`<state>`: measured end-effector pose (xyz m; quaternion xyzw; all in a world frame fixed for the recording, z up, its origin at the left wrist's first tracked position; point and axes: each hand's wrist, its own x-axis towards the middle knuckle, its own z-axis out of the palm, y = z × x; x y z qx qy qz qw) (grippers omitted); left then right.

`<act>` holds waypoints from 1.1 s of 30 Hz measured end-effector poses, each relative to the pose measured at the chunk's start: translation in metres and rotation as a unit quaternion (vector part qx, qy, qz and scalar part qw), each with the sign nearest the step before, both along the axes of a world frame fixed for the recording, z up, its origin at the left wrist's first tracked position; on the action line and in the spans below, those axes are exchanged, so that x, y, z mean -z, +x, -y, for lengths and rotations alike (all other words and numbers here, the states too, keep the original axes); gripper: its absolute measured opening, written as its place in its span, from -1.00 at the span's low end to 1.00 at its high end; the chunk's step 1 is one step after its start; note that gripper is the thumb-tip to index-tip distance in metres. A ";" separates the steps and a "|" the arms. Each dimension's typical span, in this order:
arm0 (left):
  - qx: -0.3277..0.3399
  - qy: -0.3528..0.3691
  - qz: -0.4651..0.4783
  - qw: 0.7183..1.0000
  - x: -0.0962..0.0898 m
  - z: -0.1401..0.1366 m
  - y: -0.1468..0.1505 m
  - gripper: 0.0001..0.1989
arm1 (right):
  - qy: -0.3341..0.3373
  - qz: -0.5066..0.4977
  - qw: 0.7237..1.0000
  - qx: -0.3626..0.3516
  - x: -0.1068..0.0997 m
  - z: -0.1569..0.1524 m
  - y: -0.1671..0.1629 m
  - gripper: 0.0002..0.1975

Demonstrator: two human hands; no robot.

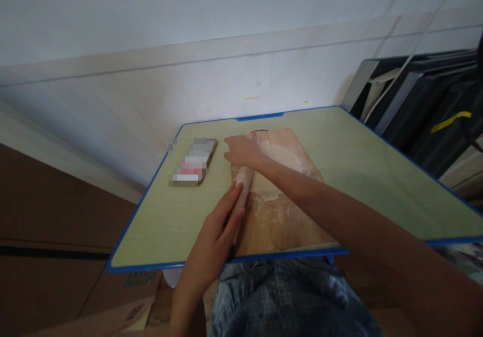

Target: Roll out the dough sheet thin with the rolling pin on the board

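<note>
Bare right forearm (320,198) crosses a floury board (279,226). The right hand (243,151) covers the far part of a rolling pin (245,177) at the board's left edge, its grip unclear; the left hand (213,234), fingers extended, touches the near part. Flattened dough (265,183) lies beside the pin.

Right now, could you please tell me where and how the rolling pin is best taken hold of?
Probably grip the rolling pin by its near part, from above and the left: it is a long, slender cylinder lying along the left edge of the wooden board, running near to far. The left hand lies there from that side; the right hand is by the far part.
</note>
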<state>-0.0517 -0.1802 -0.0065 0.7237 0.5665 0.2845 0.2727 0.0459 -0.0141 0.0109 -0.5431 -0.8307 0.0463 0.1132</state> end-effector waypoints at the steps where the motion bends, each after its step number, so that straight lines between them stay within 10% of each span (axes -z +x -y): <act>1: 0.021 0.015 -0.049 0.998 -0.003 0.001 0.003 -0.52 | 0.006 0.010 1.000 -0.006 0.002 0.002 0.008 -0.70; 10: 0.013 0.120 -0.424 0.897 -0.012 0.013 0.066 -0.53 | 0.059 0.009 0.998 0.000 0.019 0.033 0.090 -0.56; 33: -0.062 0.101 -0.408 0.905 -0.015 -0.031 0.023 -0.51 | 0.076 -0.037 0.993 0.087 0.012 0.004 0.031 -0.63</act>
